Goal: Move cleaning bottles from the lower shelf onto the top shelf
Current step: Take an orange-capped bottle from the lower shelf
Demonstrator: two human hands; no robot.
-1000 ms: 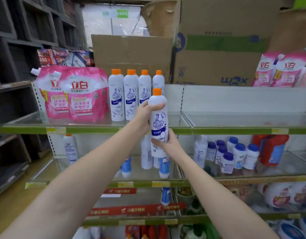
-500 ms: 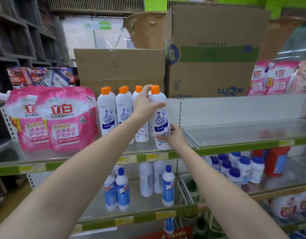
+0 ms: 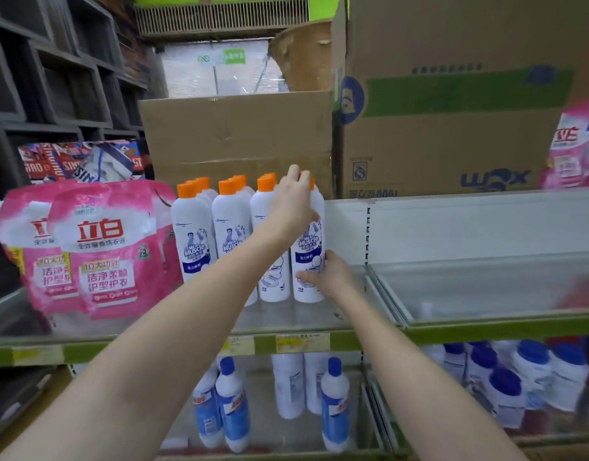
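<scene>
A white cleaning bottle (image 3: 311,257) with an orange cap stands upright on the top shelf (image 3: 319,319), at the right end of a row of like bottles (image 3: 231,234). My left hand (image 3: 294,201) grips its neck and shoulder, hiding most of the cap. My right hand (image 3: 326,276) holds its lower body from the right side, thumb across the label. On the lower shelf (image 3: 369,437) stand several white bottles with blue caps (image 3: 334,404).
Pink detergent pouches (image 3: 97,251) fill the top shelf's left part. Cardboard boxes (image 3: 452,104) stand behind the shelf. The right glass section (image 3: 485,287) of the top shelf holds nothing near me. Blue-capped white jars (image 3: 519,384) crowd the lower right shelf.
The bottle came up from below the shelf edge, then went back onto the top shelf beside the row. Both hands stayed on it, and my view moved closer.
</scene>
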